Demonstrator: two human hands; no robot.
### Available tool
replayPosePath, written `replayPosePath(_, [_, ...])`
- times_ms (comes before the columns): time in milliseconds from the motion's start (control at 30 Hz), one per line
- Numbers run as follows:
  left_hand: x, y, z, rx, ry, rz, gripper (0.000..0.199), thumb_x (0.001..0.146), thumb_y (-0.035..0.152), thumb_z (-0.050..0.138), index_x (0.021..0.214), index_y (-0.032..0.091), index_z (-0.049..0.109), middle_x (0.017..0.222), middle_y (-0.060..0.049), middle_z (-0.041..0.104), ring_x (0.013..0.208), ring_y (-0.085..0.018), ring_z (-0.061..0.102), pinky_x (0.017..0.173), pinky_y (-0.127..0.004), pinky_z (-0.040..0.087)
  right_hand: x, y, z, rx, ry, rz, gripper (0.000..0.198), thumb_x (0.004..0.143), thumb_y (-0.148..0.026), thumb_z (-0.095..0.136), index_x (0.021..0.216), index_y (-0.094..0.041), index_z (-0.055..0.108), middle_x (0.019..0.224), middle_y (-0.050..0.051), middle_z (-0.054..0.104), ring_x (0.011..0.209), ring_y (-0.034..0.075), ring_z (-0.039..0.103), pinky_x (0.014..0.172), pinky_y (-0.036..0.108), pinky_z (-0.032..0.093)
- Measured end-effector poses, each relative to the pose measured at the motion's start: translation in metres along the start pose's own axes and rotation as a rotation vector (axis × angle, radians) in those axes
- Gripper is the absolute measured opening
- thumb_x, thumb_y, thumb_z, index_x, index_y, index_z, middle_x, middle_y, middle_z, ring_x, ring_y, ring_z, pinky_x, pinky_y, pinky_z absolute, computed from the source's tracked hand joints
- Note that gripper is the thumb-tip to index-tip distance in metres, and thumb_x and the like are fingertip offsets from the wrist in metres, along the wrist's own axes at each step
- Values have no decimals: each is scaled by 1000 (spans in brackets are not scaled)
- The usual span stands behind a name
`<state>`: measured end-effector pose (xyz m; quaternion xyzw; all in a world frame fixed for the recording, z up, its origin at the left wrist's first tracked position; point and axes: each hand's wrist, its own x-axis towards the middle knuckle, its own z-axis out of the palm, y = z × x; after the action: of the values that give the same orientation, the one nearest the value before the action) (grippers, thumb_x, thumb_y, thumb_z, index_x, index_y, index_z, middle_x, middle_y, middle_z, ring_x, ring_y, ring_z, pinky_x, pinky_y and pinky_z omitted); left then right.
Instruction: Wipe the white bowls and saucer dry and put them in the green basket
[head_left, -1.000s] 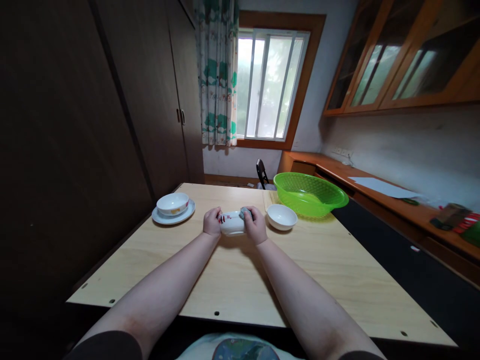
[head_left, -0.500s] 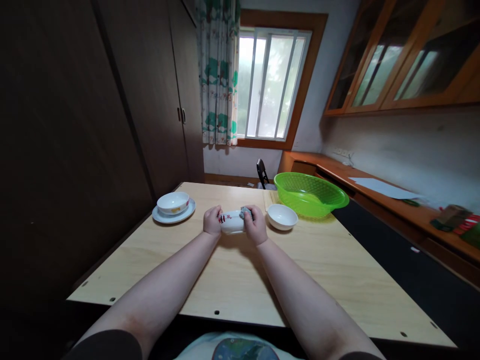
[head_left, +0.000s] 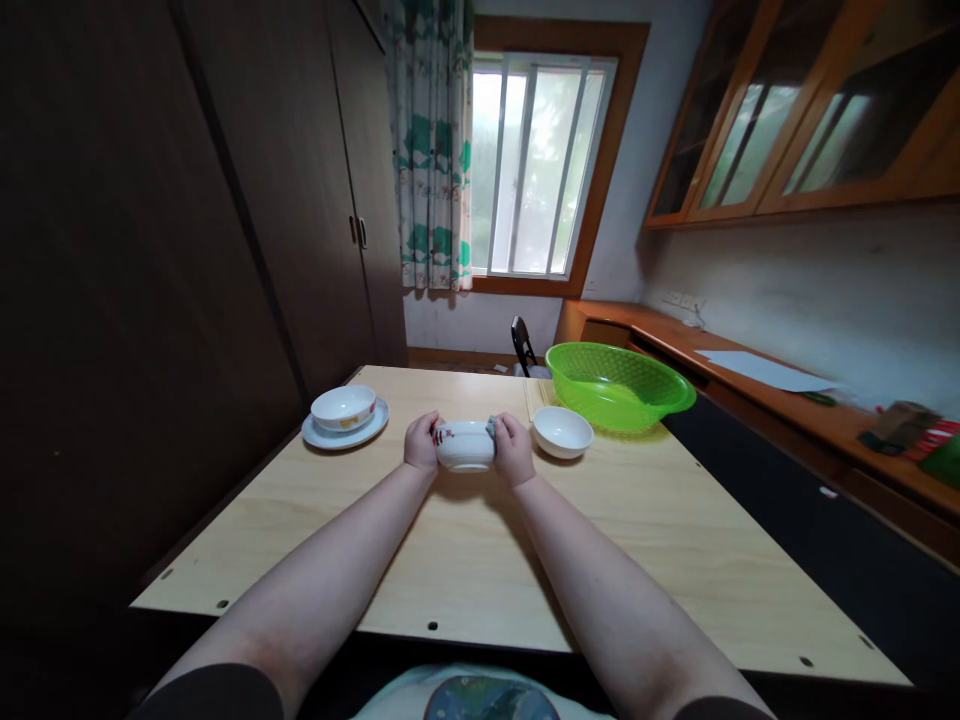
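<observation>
1. Fingers of the left hand [head_left: 422, 442] are closed on the left side of a red-patterned bowl [head_left: 465, 447].
2. By the right hand [head_left: 514, 450], a grey cloth [head_left: 491, 427] is gripped against the bowl's right side.
3. This bowl is held above the wooden table [head_left: 465, 550], left of the green plastic basin [head_left: 686, 396].
4. Near the basin's left side, a plain white bowl [head_left: 562, 433] is placed.
5. Farther left of the basin, a yellow-patterned bowl [head_left: 343, 407] is set on a plate [head_left: 346, 439].
</observation>
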<state>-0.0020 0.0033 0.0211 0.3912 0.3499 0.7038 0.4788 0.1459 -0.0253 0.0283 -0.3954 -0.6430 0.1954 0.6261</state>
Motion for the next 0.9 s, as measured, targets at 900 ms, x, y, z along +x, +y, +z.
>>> replayPosePath(900, [-12,7,4,536,-140,246,46,77,43,54,44,20,33,45,4,25,47,-10,27,46,-26,20,-5,-4,-5,-486,-99,-243,30,87,-36,41,65,-20,54,59,2,53,59,16,47,58,28,31])
